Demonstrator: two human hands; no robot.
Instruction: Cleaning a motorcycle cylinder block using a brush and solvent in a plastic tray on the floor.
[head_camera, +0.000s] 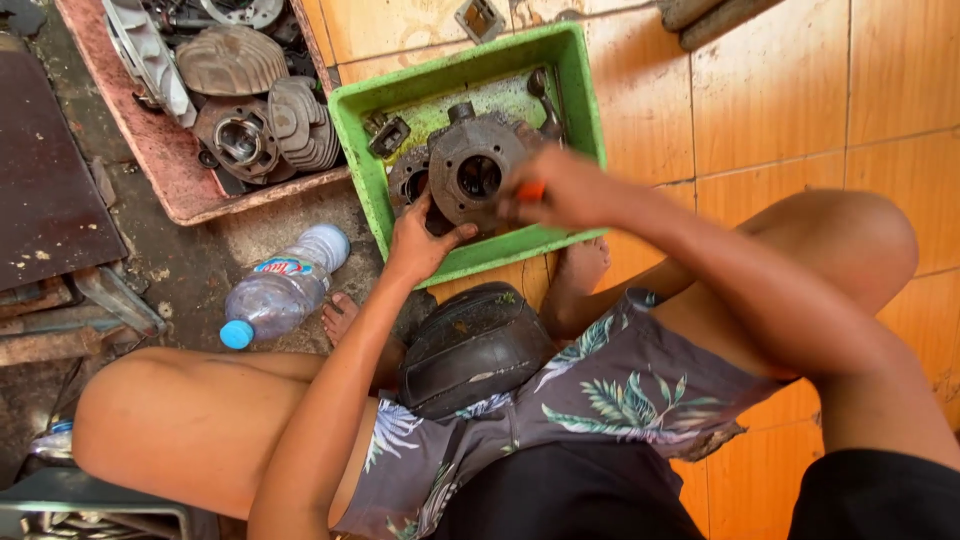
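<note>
- floral shorts (610, 400) and bare knees fill the bottom of the view, person is sitting low on the orange tiled floor (780, 90)
- black rubbery part (470, 345) sits between the legs, just in front of the shorts
- left hand (418, 243) is open-ish, fingers spread and pressed against the lower left edge of the grey engine casing (470, 170), steadying it
- right hand (555, 190) is closed around a tool with an orange handle (531, 191), only a bit of the handle shows, tip is against the casing's right side
- casing sits in the green plastic tray (570, 80) on the floor, leaning toward the tray's near wall, round bore facing up
- a smaller dark metal bit (388, 135) lies in the tray's far left corner
- plastic water bottle (285, 285) with a blue cap lies on its side left of the tray, near a foot
- reddish tray (165, 160) further left holds finned cylinder parts (290, 125), well apart from both hands
</note>
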